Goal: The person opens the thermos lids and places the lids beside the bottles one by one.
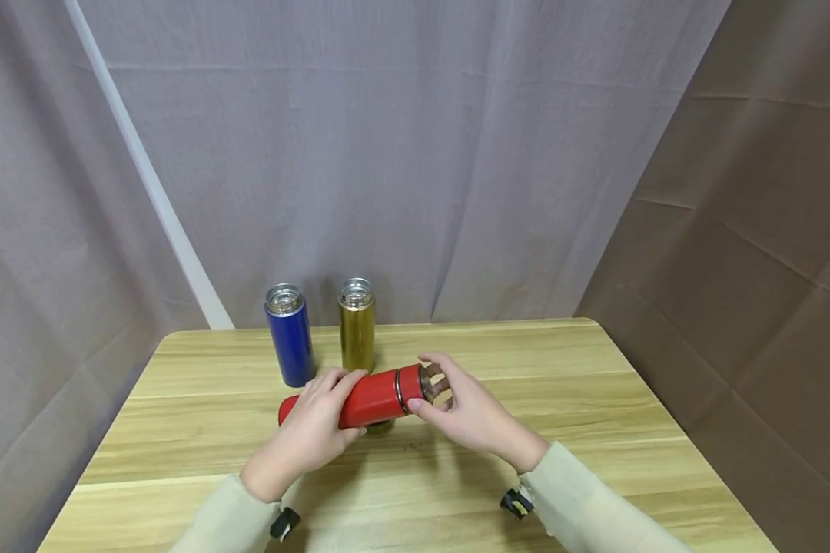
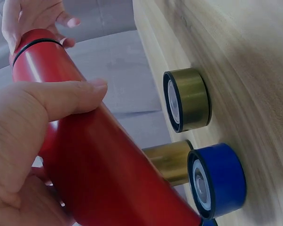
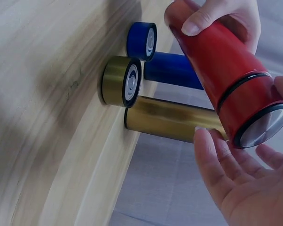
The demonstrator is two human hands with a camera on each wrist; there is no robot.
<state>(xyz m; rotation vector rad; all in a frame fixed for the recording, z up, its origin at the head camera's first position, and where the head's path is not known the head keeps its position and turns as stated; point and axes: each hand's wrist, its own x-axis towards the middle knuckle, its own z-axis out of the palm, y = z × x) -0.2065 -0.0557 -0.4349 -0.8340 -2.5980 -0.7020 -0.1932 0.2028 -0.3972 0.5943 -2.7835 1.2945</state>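
A red thermos bottle (image 1: 373,401) is held aslant above the table, its lid (image 1: 411,387) on and towards the right. Around its body my left hand (image 1: 314,422) grips it, the thumb (image 2: 68,98) lying across the red side. At the lid end is my right hand (image 1: 470,411), thumb at the lid's side. Its fingers (image 3: 209,155) spread loosely past the lid's silvery end face (image 3: 264,126). On the table under the bottle lie a gold lid (image 3: 120,81) and a blue lid (image 3: 140,41), inner sides up; in the head view the bottle and left hand mostly hide them.
Behind the hands, a blue thermos bottle (image 1: 292,349) and a gold thermos bottle (image 1: 356,334) stand upright without lids. The wooden table (image 1: 526,361) has rounded back corners. Grey curtains (image 1: 360,153) hang behind it, and a brown cloth (image 1: 747,292) hangs at the right.
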